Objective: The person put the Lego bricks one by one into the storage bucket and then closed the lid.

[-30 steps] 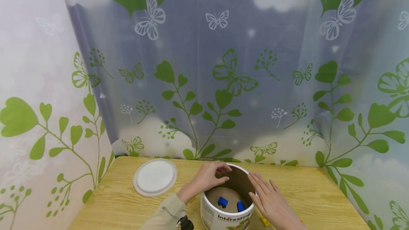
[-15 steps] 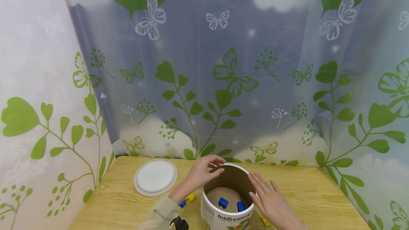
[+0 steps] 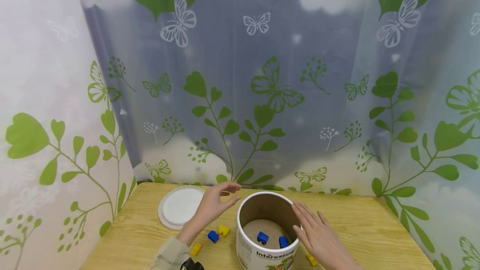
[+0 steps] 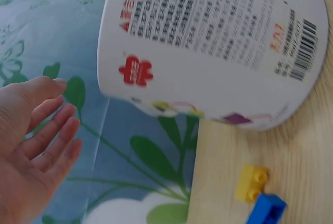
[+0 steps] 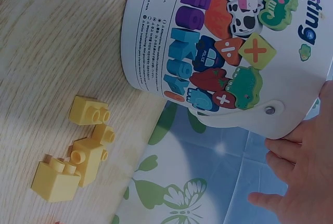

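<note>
A white round bucket (image 3: 245, 251) with a printed label stands at the front of the table, its top uncovered. On its brown bottom lie two blue toy bricks (image 3: 262, 237). My left hand (image 3: 214, 201) is raised to the left of the bucket, fingers loosely bent and thumb apart, holding nothing. My right hand (image 3: 318, 232) lies with straight fingers against the bucket's right rim; in the right wrist view its fingertips reach the wall near the white handle (image 5: 231, 122). Left of the bucket are a blue brick (image 3: 213, 236) and two yellow bricks (image 3: 223, 230).
A white round lid (image 3: 176, 209) lies at the back left of the wooden table (image 3: 360, 216), partly behind the left hand. Several yellow bricks (image 5: 57, 181) sit right of the bucket. Behind the table hangs a curtain (image 3: 232, 95) printed with leaves and butterflies.
My left hand has moved left from over the bucket's opening to beside it, uncovering the bricks on the table there. The right hand and the bucket have stayed in place.
</note>
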A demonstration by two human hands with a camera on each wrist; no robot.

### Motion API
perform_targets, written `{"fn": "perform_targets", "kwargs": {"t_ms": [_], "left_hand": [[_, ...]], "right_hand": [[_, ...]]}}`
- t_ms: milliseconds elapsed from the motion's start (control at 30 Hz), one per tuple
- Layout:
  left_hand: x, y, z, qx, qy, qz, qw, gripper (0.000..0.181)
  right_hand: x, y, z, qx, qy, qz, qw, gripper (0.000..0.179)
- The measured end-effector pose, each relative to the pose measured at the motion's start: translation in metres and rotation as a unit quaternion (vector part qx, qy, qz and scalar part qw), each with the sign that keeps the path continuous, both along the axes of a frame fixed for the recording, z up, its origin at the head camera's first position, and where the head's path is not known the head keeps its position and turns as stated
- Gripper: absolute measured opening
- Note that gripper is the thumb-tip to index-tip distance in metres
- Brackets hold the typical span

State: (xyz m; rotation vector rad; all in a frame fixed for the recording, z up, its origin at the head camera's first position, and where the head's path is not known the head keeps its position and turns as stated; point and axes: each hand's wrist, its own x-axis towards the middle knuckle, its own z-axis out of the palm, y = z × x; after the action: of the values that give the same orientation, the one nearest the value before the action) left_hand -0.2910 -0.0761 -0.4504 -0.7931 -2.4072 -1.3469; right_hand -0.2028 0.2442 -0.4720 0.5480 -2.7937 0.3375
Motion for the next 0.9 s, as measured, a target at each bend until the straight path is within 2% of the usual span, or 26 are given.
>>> {"fn": "perform_targets", "kwargs": {"t_ms": [233,600,900], "left_hand": [[0.004,-0.023,-0.016,0.011,-0.009,0.034,0.9993,0.024],[0.019,-0.051,-0.046,0.029,-0.08,0.074,0.9936,0.021],[0.03,-0.074,-0.077,0.023,-0.132,0.076,0.988,0.028]], "right_hand": [[0.0,0.0,-0.001,0.001,0.01,0.004,0.9999,0.056],[0.001,-0.001,0.001,-0.003,0.005,0.005,1.0,0.056],[0.001,0.0,0.0,-0.002,0.004,0.004,1.0,0.056]]}}
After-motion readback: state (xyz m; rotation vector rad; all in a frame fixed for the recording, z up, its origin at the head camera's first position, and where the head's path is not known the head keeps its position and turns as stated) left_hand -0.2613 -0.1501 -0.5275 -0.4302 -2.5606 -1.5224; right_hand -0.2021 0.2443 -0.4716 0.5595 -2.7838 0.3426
